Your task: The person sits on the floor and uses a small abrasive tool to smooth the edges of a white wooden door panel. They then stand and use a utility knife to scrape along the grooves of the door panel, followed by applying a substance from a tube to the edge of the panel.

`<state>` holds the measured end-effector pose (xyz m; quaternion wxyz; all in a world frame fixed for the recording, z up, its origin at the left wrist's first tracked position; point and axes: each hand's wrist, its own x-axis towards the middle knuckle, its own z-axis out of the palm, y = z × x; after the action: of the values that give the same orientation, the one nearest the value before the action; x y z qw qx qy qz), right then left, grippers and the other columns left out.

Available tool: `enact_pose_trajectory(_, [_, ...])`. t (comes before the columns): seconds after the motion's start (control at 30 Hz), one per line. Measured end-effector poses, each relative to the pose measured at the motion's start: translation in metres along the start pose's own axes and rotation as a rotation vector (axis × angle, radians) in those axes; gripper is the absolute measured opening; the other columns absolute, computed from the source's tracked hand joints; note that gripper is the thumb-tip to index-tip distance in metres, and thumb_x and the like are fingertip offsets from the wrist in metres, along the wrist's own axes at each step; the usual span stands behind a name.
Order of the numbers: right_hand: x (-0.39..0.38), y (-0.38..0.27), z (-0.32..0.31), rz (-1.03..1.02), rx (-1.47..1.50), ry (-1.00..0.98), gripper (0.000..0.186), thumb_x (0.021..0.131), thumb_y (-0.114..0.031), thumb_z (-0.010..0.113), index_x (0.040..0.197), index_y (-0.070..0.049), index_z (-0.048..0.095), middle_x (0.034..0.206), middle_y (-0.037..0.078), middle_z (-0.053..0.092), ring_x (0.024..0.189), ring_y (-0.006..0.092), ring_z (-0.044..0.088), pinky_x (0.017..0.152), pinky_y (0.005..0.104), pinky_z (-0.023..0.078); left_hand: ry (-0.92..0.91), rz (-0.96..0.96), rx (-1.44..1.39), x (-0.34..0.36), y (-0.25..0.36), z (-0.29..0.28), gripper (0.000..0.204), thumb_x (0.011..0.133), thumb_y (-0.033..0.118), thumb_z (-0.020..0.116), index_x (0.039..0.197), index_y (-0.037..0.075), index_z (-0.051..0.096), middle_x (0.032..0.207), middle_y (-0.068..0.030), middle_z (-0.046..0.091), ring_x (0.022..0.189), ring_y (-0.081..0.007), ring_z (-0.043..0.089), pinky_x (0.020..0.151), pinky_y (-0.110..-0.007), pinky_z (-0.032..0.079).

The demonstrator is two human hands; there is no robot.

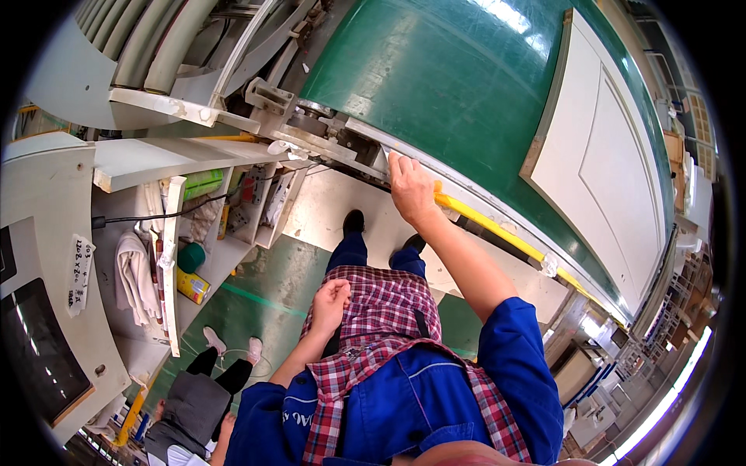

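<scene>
My right hand reaches forward to the pale metal edge rail of a green conveyor belt. Its fingers are closed at the rail, and a thin pale sliver shows beside the fingertips; I cannot make out what they grip. Just right of this hand, a yellow bar runs along the rail. My left hand hovers before the red checked apron, fingers curled in, with nothing visible in them. On the belt to the right lies a white panel with a grooved inner frame.
Machine rollers rise at the upper left. Below them, an open cabinet holds cloths, a yellow box and a green lid. A black cable crosses its front. Another person is at the lower left. Beneath the conveyor is a pale board.
</scene>
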<state>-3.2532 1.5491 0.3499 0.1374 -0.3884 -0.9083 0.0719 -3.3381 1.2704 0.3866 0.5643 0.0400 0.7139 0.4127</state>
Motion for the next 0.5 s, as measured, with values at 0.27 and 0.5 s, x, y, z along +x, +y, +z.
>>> enact_pose_trajectory(0.27, [-0.008, -0.006, 0.008, -0.026, -0.006, 0.013, 0.041, 0.088, -0.019, 0.056, 0.119, 0.006, 0.050, 0.085, 0.008, 0.052, 0.082, 0.0211, 0.056, 0.060, 0.0299, 0.051, -0.030, 0.012, -0.010, -0.002, -0.005, 0.000, 0.016, 0.093, 0.012, 0.059, 0.104, 0.001, 0.060, 0.079, -0.0001, 0.060, 0.064, -0.0047, 0.052, 0.059, -0.018, 0.044])
enact_pose_trajectory(0.5, [-0.003, -0.006, 0.008, -0.007, 0.071, -0.042, 0.044, 0.090, -0.024, 0.056, 0.121, 0.006, 0.048, 0.086, 0.008, 0.052, 0.083, 0.0221, 0.056, 0.061, 0.0312, 0.052, -0.027, 0.014, -0.001, -0.005, -0.006, -0.005, 0.016, 0.093, 0.011, 0.058, 0.105, 0.000, 0.059, 0.079, -0.0006, 0.060, 0.065, -0.0050, 0.053, 0.060, -0.018, 0.045])
